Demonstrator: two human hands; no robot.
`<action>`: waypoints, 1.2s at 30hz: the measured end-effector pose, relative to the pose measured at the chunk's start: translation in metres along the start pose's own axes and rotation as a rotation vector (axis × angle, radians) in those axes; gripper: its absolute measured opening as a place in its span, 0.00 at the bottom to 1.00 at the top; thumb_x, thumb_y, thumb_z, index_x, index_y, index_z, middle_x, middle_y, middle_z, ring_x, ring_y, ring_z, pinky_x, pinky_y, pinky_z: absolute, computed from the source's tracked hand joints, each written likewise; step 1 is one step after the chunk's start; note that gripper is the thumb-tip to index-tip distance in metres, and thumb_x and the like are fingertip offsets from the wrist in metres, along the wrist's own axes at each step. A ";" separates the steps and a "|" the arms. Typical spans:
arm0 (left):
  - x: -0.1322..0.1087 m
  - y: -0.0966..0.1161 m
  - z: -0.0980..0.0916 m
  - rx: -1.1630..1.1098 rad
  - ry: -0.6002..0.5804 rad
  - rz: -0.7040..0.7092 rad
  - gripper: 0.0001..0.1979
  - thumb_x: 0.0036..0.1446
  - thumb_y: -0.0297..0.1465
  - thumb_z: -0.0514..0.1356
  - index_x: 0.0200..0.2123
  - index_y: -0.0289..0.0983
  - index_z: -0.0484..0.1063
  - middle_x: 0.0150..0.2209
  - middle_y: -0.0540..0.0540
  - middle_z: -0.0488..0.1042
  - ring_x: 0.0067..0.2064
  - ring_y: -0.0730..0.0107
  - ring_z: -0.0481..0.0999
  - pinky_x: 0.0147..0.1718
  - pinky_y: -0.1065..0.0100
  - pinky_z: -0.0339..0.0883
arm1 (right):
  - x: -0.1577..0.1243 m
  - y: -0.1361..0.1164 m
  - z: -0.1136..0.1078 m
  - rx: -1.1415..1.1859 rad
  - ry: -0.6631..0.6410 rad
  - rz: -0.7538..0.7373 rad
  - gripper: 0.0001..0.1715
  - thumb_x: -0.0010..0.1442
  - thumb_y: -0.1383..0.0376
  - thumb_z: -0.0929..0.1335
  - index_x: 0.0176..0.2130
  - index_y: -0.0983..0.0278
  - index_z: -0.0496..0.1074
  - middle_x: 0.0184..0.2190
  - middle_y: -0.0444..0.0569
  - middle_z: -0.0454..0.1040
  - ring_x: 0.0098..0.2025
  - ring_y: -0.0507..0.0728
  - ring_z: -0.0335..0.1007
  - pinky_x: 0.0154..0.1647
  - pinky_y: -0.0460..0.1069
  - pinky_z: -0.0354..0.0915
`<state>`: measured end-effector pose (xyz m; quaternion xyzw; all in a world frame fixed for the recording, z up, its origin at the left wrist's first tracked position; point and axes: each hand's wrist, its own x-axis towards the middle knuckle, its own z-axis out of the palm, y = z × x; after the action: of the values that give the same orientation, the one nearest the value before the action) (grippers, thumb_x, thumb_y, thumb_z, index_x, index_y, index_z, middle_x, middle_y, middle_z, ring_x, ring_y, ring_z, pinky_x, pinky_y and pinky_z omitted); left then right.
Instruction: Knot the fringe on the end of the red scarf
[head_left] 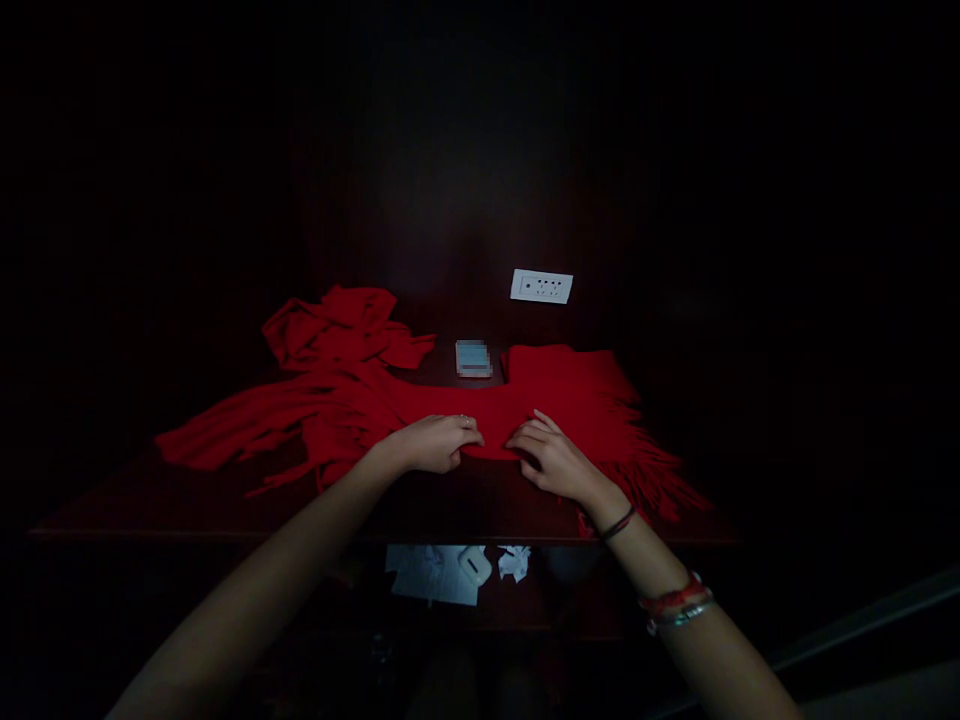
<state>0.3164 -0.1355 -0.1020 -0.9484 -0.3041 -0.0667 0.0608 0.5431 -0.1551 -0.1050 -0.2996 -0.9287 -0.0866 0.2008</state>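
Observation:
A red fringed scarf (487, 405) lies spread across the dark table, with its right part laid in a flat folded panel and tassels fanning out at the right end. Toward the left it runs into loose, bunched folds. My left hand (441, 443) is closed on the scarf's near edge, a ring showing on one finger. Just to the right, my right hand (553, 458) grips the same edge with bent fingers, one finger lifted apart from the others. The fingertips' undersides are hidden from view.
A crumpled red cloth (330, 328) lies at the back left. A small pale-blue item (473, 358), blurred out, sits behind the scarf. A white wall socket (541, 286) is at the back. Below the table edge are papers (427, 575), a white case (474, 565) and crumpled paper (514, 562).

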 end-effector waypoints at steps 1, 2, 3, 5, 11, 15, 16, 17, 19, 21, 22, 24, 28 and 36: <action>0.000 0.000 0.001 0.011 0.009 -0.001 0.21 0.44 0.21 0.51 0.44 0.40 0.64 0.43 0.47 0.66 0.44 0.68 0.65 0.43 0.71 0.58 | 0.001 0.000 0.001 -0.019 0.004 0.002 0.13 0.50 0.72 0.63 0.38 0.64 0.67 0.35 0.46 0.69 0.41 0.52 0.60 0.55 0.53 0.42; 0.000 -0.001 0.002 0.023 0.016 -0.002 0.21 0.44 0.21 0.51 0.44 0.40 0.64 0.43 0.47 0.66 0.44 0.68 0.65 0.42 0.71 0.58 | 0.002 0.001 0.003 -0.039 0.006 0.002 0.12 0.50 0.72 0.63 0.37 0.64 0.67 0.34 0.46 0.69 0.40 0.52 0.60 0.54 0.53 0.44; 0.001 -0.001 0.003 0.035 0.022 -0.003 0.20 0.45 0.22 0.51 0.44 0.40 0.64 0.43 0.47 0.66 0.44 0.68 0.65 0.42 0.71 0.59 | 0.002 0.001 0.004 -0.058 0.005 0.000 0.10 0.51 0.72 0.62 0.36 0.64 0.67 0.33 0.47 0.69 0.39 0.52 0.60 0.52 0.52 0.46; 0.002 0.000 0.003 0.057 0.034 -0.009 0.17 0.48 0.25 0.51 0.43 0.40 0.64 0.42 0.47 0.67 0.43 0.68 0.66 0.39 0.71 0.60 | 0.004 0.001 0.006 -0.099 -0.001 -0.006 0.07 0.53 0.70 0.62 0.34 0.65 0.68 0.30 0.47 0.69 0.37 0.52 0.60 0.48 0.51 0.50; 0.006 0.008 0.001 0.155 0.060 -0.007 0.09 0.55 0.30 0.48 0.36 0.39 0.66 0.36 0.48 0.68 0.38 0.70 0.67 0.34 0.73 0.60 | 0.004 -0.003 0.006 -0.204 -0.001 0.053 0.12 0.58 0.66 0.58 0.29 0.65 0.68 0.27 0.49 0.68 0.32 0.52 0.58 0.37 0.48 0.51; 0.006 0.011 0.001 0.193 0.067 0.032 0.08 0.55 0.28 0.48 0.34 0.39 0.66 0.35 0.48 0.67 0.37 0.71 0.67 0.33 0.73 0.59 | 0.004 -0.006 0.005 -0.222 -0.004 0.084 0.12 0.58 0.66 0.58 0.28 0.65 0.67 0.27 0.48 0.67 0.32 0.53 0.57 0.36 0.48 0.50; 0.006 0.011 0.001 0.198 0.067 0.034 0.07 0.54 0.28 0.49 0.33 0.38 0.66 0.34 0.48 0.67 0.36 0.71 0.67 0.33 0.73 0.59 | 0.004 -0.006 0.005 -0.221 -0.006 0.084 0.12 0.58 0.66 0.58 0.28 0.65 0.67 0.27 0.48 0.67 0.32 0.53 0.58 0.36 0.48 0.50; 0.006 0.012 0.000 0.201 0.067 0.032 0.07 0.54 0.27 0.49 0.33 0.38 0.66 0.34 0.48 0.67 0.36 0.71 0.67 0.33 0.74 0.59 | 0.004 -0.005 0.005 -0.218 -0.011 0.082 0.11 0.58 0.66 0.59 0.28 0.65 0.67 0.27 0.48 0.68 0.32 0.53 0.58 0.36 0.47 0.50; 0.007 0.013 0.000 0.196 0.066 0.024 0.07 0.54 0.28 0.49 0.33 0.38 0.66 0.34 0.48 0.67 0.36 0.71 0.67 0.33 0.74 0.59 | 0.003 -0.004 0.005 -0.205 -0.022 0.071 0.11 0.57 0.65 0.59 0.29 0.65 0.67 0.28 0.48 0.68 0.33 0.53 0.58 0.37 0.47 0.50; 0.006 0.012 -0.001 0.179 0.057 0.022 0.07 0.54 0.29 0.49 0.32 0.39 0.66 0.33 0.49 0.67 0.36 0.71 0.67 0.33 0.74 0.59 | 0.003 -0.002 0.005 -0.185 -0.035 0.051 0.10 0.57 0.65 0.59 0.30 0.65 0.68 0.28 0.48 0.68 0.33 0.52 0.58 0.37 0.47 0.50; 0.006 0.011 -0.001 0.172 0.049 0.022 0.08 0.55 0.29 0.48 0.32 0.39 0.66 0.33 0.49 0.67 0.35 0.72 0.67 0.33 0.74 0.59 | 0.002 -0.001 0.005 -0.175 -0.041 0.041 0.10 0.57 0.65 0.59 0.31 0.65 0.68 0.28 0.48 0.68 0.33 0.52 0.58 0.38 0.47 0.50; 0.001 0.006 -0.002 0.175 0.041 0.014 0.08 0.55 0.30 0.48 0.32 0.39 0.67 0.33 0.49 0.67 0.35 0.72 0.67 0.33 0.74 0.59 | 0.001 0.000 0.004 -0.156 -0.050 0.027 0.11 0.57 0.65 0.59 0.31 0.65 0.68 0.28 0.47 0.68 0.34 0.52 0.59 0.38 0.47 0.51; -0.019 -0.011 -0.002 0.215 0.058 -0.052 0.10 0.57 0.31 0.46 0.33 0.38 0.67 0.34 0.48 0.68 0.36 0.71 0.68 0.35 0.73 0.59 | 0.000 0.003 0.005 -0.136 -0.063 0.027 0.11 0.57 0.65 0.59 0.31 0.65 0.68 0.28 0.47 0.68 0.34 0.52 0.60 0.39 0.47 0.51; -0.037 -0.016 0.002 0.285 0.077 -0.117 0.11 0.57 0.30 0.44 0.35 0.38 0.66 0.34 0.47 0.67 0.36 0.71 0.67 0.35 0.72 0.60 | 0.005 0.001 0.003 -0.116 -0.105 0.044 0.12 0.57 0.63 0.59 0.33 0.65 0.69 0.30 0.49 0.69 0.36 0.53 0.61 0.41 0.49 0.52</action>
<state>0.2774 -0.1428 -0.1093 -0.9075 -0.3626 -0.0628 0.2025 0.5387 -0.1506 -0.1055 -0.3353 -0.9245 -0.1199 0.1360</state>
